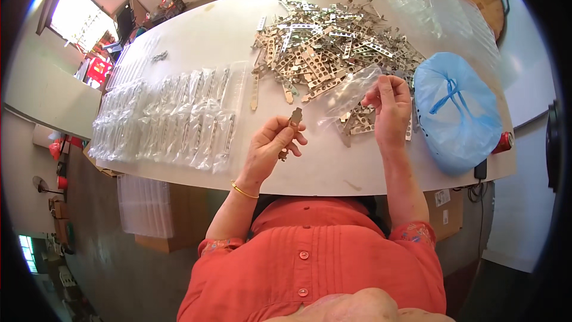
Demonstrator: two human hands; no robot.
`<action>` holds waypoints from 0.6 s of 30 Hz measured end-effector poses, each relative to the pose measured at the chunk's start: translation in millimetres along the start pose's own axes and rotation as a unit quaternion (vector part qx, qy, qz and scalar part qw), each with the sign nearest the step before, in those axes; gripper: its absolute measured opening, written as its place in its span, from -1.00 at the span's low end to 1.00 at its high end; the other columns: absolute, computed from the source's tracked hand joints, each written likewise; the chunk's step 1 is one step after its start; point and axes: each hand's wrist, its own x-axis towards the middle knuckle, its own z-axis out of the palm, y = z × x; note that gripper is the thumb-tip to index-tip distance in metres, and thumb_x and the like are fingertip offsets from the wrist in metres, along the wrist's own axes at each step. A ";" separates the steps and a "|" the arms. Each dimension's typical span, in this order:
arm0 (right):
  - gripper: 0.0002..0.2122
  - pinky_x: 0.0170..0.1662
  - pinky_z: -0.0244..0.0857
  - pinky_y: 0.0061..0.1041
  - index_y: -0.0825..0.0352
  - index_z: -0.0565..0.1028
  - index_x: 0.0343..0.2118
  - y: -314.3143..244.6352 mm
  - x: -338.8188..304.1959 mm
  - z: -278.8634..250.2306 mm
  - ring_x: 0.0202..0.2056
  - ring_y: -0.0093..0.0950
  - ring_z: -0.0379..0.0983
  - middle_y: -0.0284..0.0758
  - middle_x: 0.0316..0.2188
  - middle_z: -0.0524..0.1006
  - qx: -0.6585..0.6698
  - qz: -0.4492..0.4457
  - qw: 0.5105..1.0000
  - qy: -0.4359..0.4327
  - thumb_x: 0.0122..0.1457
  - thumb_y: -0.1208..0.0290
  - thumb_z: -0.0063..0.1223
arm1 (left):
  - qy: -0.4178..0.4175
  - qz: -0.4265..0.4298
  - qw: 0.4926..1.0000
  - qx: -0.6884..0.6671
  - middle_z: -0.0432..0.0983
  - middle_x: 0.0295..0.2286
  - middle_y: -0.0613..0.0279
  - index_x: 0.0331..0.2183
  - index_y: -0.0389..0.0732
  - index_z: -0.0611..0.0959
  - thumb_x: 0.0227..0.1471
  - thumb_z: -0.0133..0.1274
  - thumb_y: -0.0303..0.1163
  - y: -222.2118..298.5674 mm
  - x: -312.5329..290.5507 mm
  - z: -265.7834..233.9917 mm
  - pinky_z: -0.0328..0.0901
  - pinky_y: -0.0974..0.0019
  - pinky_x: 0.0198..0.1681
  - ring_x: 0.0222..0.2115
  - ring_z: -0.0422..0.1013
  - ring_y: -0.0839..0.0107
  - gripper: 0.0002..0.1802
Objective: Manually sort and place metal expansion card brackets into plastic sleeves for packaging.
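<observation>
My left hand [271,146] is closed around a flat metal strip [295,117], which sticks out above and below the fingers over the table's near side. In my right hand [388,98], thumb and fingers pinch the edge of a small clear plastic bag [353,90]. The bag hangs to the left of that hand, in front of a large heap of perforated metal strips [322,42]. To the left of my left hand, a clear compartment tray [238,92] holds rows of metal strips wrapped in clear bags [193,122].
A tied blue plastic bag [456,125] sits right of my right hand, with a red can [504,142] beside it. Clear plastic sheeting [447,18] lies at the far right of the white table [196,36]. Under the table stand cardboard boxes [190,209].
</observation>
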 end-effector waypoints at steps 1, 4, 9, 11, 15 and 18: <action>-0.86 -0.42 0.48 -0.60 0.34 0.40 -0.26 1.9 -0.6 0.0 -0.50 -0.63 0.45 -0.39 -0.49 0.48 -0.003 -0.008 1.000 0.000 0.33 0.38 0.04 | -0.010 -0.016 1.000 -0.009 0.58 -0.25 0.13 -0.21 -0.25 0.54 0.31 -0.08 -0.39 -0.2 2.0 -0.2 0.41 0.50 -0.40 -0.34 0.55 0.45 -0.84; -0.86 -0.41 0.48 -0.60 0.34 0.39 -0.26 6.4 -2.1 -2.3 -0.50 -0.62 0.45 -0.39 -0.49 0.48 -0.003 -0.038 0.999 0.006 0.32 0.38 0.04 | -0.011 0.006 0.999 -0.037 0.57 -0.22 0.09 -0.21 -0.25 0.54 0.31 -0.08 -0.39 -3.7 6.0 -0.7 0.45 0.46 -0.38 -0.30 0.56 0.38 -0.84; -0.87 -0.40 0.47 -0.59 0.34 0.39 -0.26 9.9 -3.6 -2.3 -0.51 -0.62 0.45 -0.38 -0.51 0.48 -0.010 -0.042 0.999 0.005 0.33 0.39 0.03 | -0.008 -0.004 0.999 -0.049 0.57 -0.18 0.03 -0.21 -0.27 0.53 0.31 -0.09 -0.40 -0.8 9.4 1.2 0.49 0.40 -0.33 -0.21 0.56 0.31 -0.84; -0.87 -0.40 0.47 -0.59 0.34 0.38 -0.26 11.2 -4.8 -1.6 -0.51 -0.62 0.45 -0.38 -0.51 0.48 -0.016 -0.047 0.999 0.001 0.33 0.39 0.02 | -0.009 -0.018 0.999 -0.033 0.56 -0.16 0.01 -0.21 -0.27 0.53 0.31 -0.10 -0.42 -2.3 10.7 -0.3 0.50 0.38 -0.30 -0.18 0.55 0.29 -0.85; -0.90 -0.41 0.44 -0.61 0.33 0.38 -0.27 13.0 -9.7 -0.4 -0.52 -0.62 0.45 -0.38 -0.51 0.49 -0.017 -0.011 1.000 -0.017 0.34 0.43 0.00 | -0.014 0.005 0.999 -0.031 0.57 -0.14 0.09 -0.17 -0.25 0.53 0.31 -0.08 -0.38 -10.5 18.7 -1.2 0.39 0.48 -0.35 -0.25 0.56 0.41 -0.84; -0.92 -0.41 0.43 -0.61 0.33 0.38 -0.27 12.5 -16.3 1.9 -0.53 -0.62 0.45 -0.38 -0.51 0.49 -0.018 0.025 0.998 -0.047 0.34 0.45 -0.01 | -0.014 0.002 1.000 -0.028 0.54 -0.10 0.02 -0.19 -0.27 0.52 0.31 -0.10 -0.43 -9.3 20.8 -1.6 0.51 0.40 -0.25 -0.17 0.56 0.33 -0.85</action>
